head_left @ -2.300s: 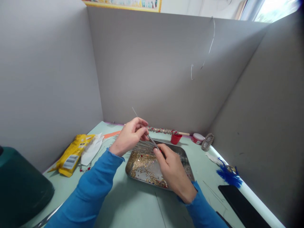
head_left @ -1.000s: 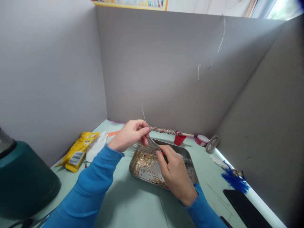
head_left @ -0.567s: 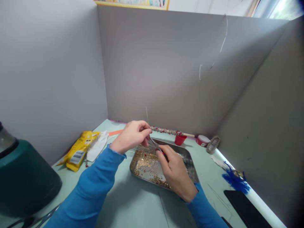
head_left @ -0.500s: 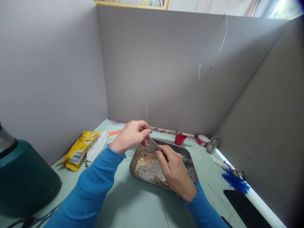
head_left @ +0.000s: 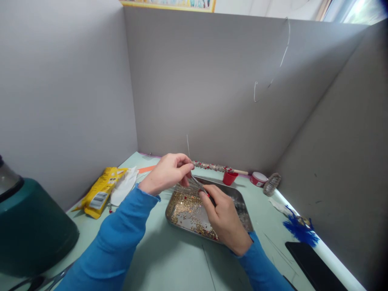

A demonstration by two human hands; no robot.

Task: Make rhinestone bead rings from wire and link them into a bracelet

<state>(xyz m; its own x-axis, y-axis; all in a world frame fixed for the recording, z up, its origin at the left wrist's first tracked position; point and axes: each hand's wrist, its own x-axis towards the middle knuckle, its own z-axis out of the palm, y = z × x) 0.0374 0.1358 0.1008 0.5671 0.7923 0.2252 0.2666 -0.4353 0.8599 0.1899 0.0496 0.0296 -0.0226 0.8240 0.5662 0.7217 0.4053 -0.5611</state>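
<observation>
Apparently the weak point is the pinch: the left hand (head_left: 169, 171) holds a thin wire (head_left: 188, 146) between its fingertips, its free end standing above them, and smooth wire could slip or spring away if tugged sideways. The right hand (head_left: 226, 216) is wrapped around a slim metal tool (head_left: 198, 184) whose tip reaches toward that pinch; I cannot tell whether it touches the wire, but so near the fingers it might nip skin. Both hands are above the metal tray (head_left: 241, 203), so a dipping wrist could jolt it and scatter loose gold beads (head_left: 185, 206) across the tabletop (head_left: 169, 258).
</observation>
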